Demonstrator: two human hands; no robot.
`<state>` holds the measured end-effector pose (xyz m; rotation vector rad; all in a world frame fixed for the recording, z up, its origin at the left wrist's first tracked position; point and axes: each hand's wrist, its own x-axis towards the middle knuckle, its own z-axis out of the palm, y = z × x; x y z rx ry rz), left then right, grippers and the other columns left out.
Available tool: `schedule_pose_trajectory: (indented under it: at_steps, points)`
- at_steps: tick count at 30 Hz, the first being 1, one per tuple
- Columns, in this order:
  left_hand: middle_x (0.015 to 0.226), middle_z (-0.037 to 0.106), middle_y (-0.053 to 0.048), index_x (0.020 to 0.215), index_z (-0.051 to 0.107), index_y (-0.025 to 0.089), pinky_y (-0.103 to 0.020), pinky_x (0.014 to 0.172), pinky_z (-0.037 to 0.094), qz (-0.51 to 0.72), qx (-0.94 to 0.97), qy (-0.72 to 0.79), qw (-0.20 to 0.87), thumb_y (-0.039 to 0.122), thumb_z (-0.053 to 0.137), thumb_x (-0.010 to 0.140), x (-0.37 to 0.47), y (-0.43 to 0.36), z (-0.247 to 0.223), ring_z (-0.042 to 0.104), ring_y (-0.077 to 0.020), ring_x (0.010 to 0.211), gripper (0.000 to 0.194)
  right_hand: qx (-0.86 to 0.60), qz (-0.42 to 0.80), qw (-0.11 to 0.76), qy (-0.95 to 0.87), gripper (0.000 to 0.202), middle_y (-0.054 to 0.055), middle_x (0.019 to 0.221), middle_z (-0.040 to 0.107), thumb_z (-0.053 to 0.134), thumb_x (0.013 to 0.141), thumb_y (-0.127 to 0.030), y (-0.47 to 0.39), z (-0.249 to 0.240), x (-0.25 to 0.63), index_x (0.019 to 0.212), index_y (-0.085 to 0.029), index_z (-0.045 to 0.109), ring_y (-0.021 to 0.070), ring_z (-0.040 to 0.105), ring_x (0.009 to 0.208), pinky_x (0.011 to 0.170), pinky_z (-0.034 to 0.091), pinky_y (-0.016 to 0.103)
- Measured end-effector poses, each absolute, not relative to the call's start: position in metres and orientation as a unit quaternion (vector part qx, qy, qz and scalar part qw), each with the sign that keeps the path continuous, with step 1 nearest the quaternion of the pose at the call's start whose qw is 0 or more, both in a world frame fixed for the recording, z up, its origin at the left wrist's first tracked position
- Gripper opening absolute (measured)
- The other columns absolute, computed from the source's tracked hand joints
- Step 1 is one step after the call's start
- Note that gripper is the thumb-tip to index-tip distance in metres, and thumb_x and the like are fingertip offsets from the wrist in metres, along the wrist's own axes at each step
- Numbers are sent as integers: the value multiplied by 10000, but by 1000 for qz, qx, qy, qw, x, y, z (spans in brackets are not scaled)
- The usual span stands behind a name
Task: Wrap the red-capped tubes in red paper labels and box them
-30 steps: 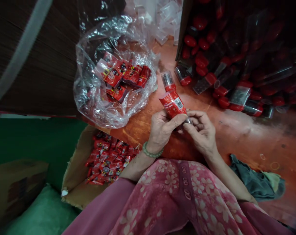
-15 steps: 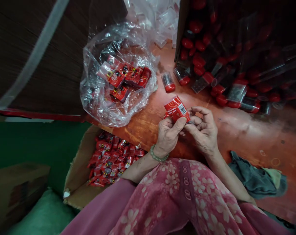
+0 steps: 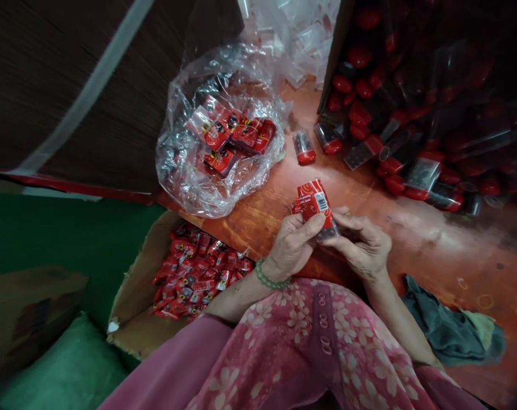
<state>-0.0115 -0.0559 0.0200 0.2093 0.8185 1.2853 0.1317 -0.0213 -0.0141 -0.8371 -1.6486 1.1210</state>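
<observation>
A red printed sleeve (image 3: 317, 199) with a barcode is around a small clear container (image 3: 328, 232) of dark pellets. My left hand (image 3: 293, 246) is closed on the sleeve, thumb across its front, and more red printed pieces (image 3: 298, 207) stick out behind. My right hand (image 3: 364, 246) pinches the container's lower end between thumb and fingers. Beyond my hands, an uncovered clear container with a red cap (image 3: 304, 148) stands on the table, with another (image 3: 328, 138) tilted beside it. An opened plastic bag (image 3: 185, 193) holds several red printed sleeves (image 3: 218, 134).
At lower left a cardboard box (image 3: 132, 290) holds many red-wrapped containers (image 3: 194, 279). Red-capped clear containers (image 3: 421, 173) spill from a dark box at right. Translucent plastic pieces (image 3: 307, 42) lie at the back. A dark cloth (image 3: 450, 327) rests on the orange table (image 3: 438, 245).
The clear container now shows below the sleeve, where it was mostly hidden before. My right hand has shifted slightly right and down. The whole view has shifted a little.
</observation>
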Motion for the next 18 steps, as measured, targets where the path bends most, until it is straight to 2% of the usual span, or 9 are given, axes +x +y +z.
schedule_pose_trajectory:
  at_steps: [3,8,14,18]
  points:
    - [1133,798,-159,898,823,140,-450,1089,537,582,94,361,723,515,868,737,-9,-56,20,699,-349,1221,411,-321,419,507,-682,466,-13,977,845,901,762,-236,-17,-16,130,1198,-339,771,172,812,762,713,671,250]
    - [1219,775,-160,960,826,154,-453,1106,518,584,100,350,726,502,854,761,-5,-56,15,684,-343,1252,402,-320,372,547,-678,375,-11,916,846,899,764,-247,-16,-25,128,1120,-302,796,182,807,686,688,691,269]
    - [1251,765,-153,975,830,166,-453,1093,524,578,100,341,735,514,860,751,-1,-59,13,696,-337,1228,415,-320,347,582,-662,432,-32,866,841,915,734,-193,-19,-34,128,1125,-326,789,144,756,557,586,658,236]
    - [1243,768,-150,978,830,168,-450,1110,505,587,94,345,727,512,869,741,2,-62,13,696,-331,1227,419,-322,321,583,-673,316,-43,756,817,895,769,-236,-21,-33,125,1061,-302,795,136,707,473,514,630,243]
